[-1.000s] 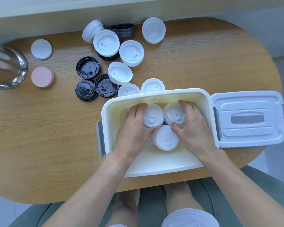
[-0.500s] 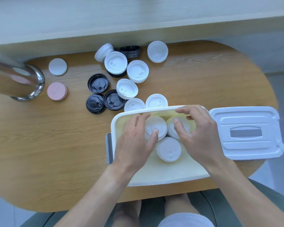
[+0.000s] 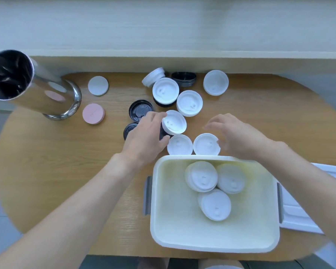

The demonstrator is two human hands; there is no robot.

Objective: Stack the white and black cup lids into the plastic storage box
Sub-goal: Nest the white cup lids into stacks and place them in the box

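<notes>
The white plastic storage box (image 3: 173, 220) stands open at the table's near edge. Inside it lie three low piles of white lids (image 3: 201, 176). Beyond the box, my left hand (image 3: 145, 136) grips a tilted white lid (image 3: 175, 123) between fingers and thumb; it leans on a black lid. My right hand (image 3: 237, 136) hovers with spread fingers beside another white lid (image 3: 206, 143), the thumb at its right edge. A third white lid (image 3: 179, 144) lies between them. More white lids (image 3: 189, 102) and black lids (image 3: 141, 109) are scattered farther back.
The box's white cover (image 3: 299, 210) lies to the right of the box. A tall steel container (image 3: 33, 88) stands at the far left, with a pink disc (image 3: 93, 113) and a white disc (image 3: 98, 85) beside it. A wall ledge runs behind the table.
Both hands have left the box and moved forward to the loose lids behind it. The left hand has closed on a white lid. The camera has tilted up.
</notes>
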